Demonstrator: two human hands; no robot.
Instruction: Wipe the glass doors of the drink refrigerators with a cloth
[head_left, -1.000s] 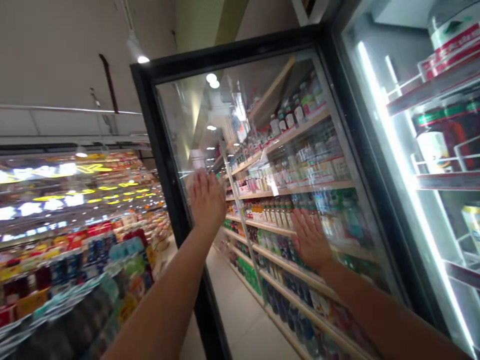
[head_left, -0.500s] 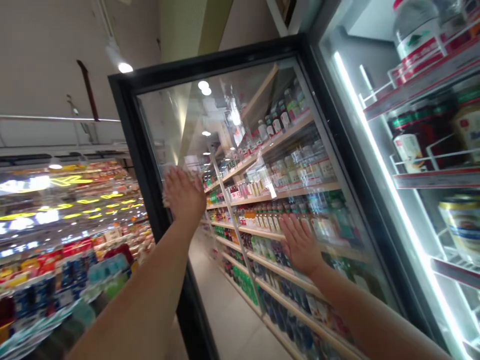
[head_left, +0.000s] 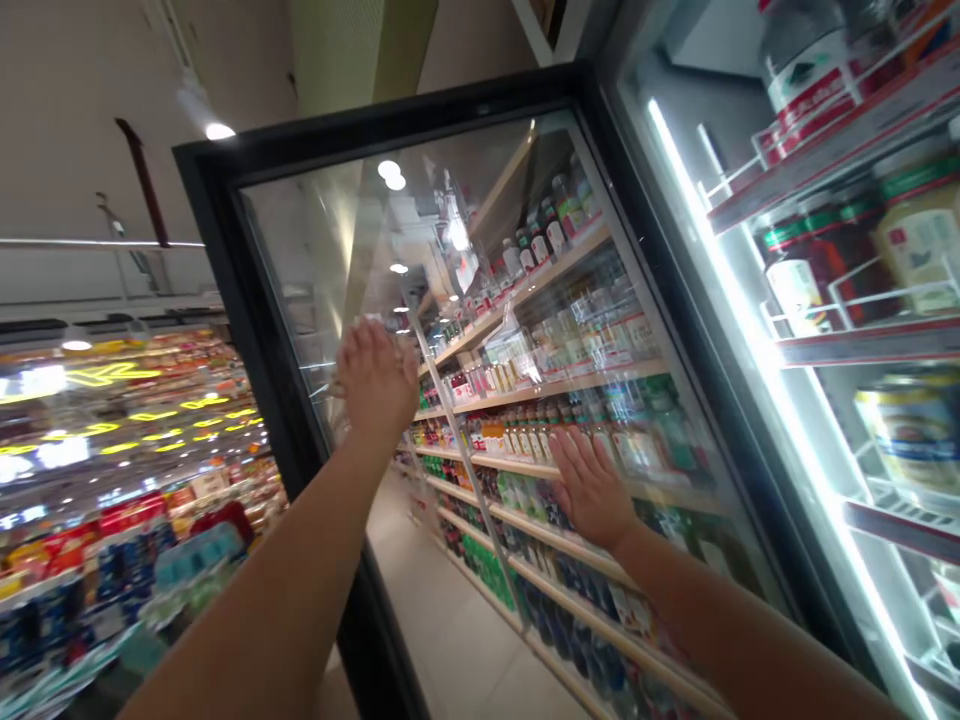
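A black-framed glass fridge door (head_left: 225,260) stands swung open in front of me. My left hand (head_left: 375,380) lies flat on the glass near its outer edge, fingers stretched upward. My right hand (head_left: 592,490) also presses flat on the glass, lower and closer to the hinge side, fingers spread. Neither hand holds anything. Through the glass I see an aisle floor and long shelves of bottled drinks (head_left: 540,440).
The lit fridge interior (head_left: 862,340) is at the right, with wire shelves carrying jars and bottles. Store shelves of packaged goods (head_left: 112,560) run along the left under yellow lights. A ceiling lamp (head_left: 219,131) shines above the door.
The door has swung further open to the left, and both flat hands have moved left with it. More of the fridge's shelves shows at the right.
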